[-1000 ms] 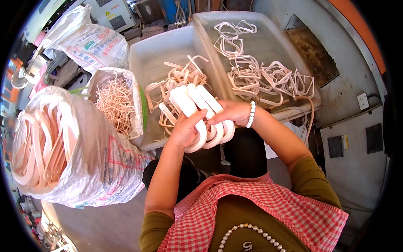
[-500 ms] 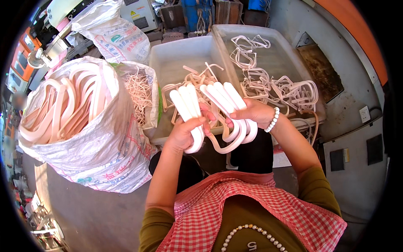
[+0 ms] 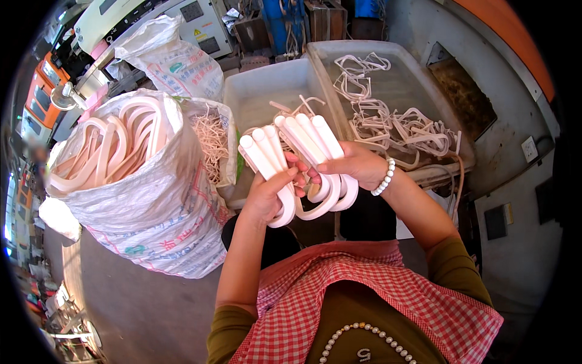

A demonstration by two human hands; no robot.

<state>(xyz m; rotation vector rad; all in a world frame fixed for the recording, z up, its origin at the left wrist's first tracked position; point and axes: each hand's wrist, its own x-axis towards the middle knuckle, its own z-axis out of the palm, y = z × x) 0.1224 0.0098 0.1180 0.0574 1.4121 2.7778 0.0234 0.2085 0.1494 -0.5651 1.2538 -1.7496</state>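
My left hand [image 3: 271, 197] is closed around a bundle of pale pink, J-shaped curved plastic pieces [image 3: 259, 159], their straight ends pointing up and away. A second bundle of the same curved plastic pieces [image 3: 310, 142] is gripped by my right hand [image 3: 357, 165], which wears a white bead bracelet [image 3: 386, 177]. The two bundles are side by side and their hooked ends meet low between my hands. Beyond them, more pink plastic pieces [image 3: 309, 104] lie in a translucent tub [image 3: 267, 70], partly hidden by the bundles.
At left stands a big white woven sack [image 3: 157, 221] full of pink curved pieces. Beside it, a smaller sack [image 3: 227, 121] holds thin pink sticks [image 3: 209, 142]. A second tub [image 3: 357, 43] at right contains tangled pink loops [image 3: 418, 133]. A grey machine panel [image 3: 521, 79] borders the right side.
The two bundles have come closer together, and their straight ends have tipped toward me. The whole view has shifted slightly, with the sacks appearing farther right.
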